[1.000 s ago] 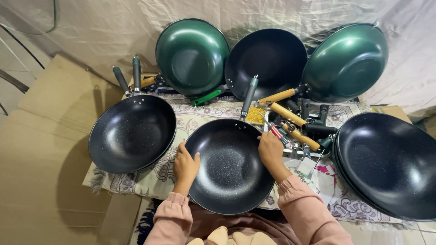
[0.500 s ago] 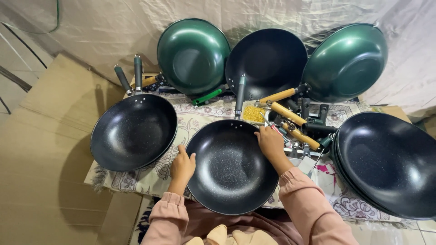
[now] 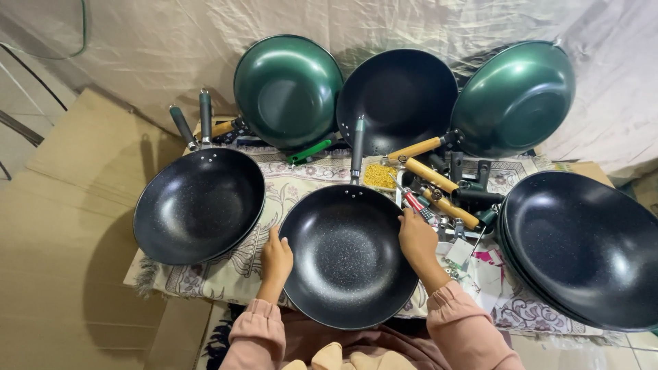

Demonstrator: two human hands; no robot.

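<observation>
A stack of black woks (image 3: pixel 582 250) fills the right side of a low surface (image 3: pixel 226 274) covered with a patterned cloth, nested one inside another, apparently to save room. Behind it, two green woks (image 3: pixel 288 89) (image 3: pixel 514 96) and a black wok (image 3: pixel 401 96) lean bottom-out or bowl-out against a pale draped sheet (image 3: pixel 411 20), propped upright so each can be seen at a glance. At left, a black speckled wok with a grey handle (image 3: pixel 199 205) lies flat, bowl up.

In the centre, directly before the person, sits the black speckled wok (image 3: pixel 346 253) now in hand, its grey handle (image 3: pixel 357 147) pointing away. The left hand (image 3: pixel 276 257) rests on its left rim, fingers together and curled lightly over the edge; the right hand (image 3: pixel 417 236) grips the right rim likewise, thumb inside the bowl. Holding both sides steadies the pan square on the cloth.

Between this pan and the stack lies a clutter of loose wooden handles (image 3: pixel 439 188), dark fittings and a red-handled screwdriver (image 3: pixel 415 202), all within the right hand's reach. A small tray of yellowish screws (image 3: pixel 379 176) sits just behind the pan's rim.
</observation>
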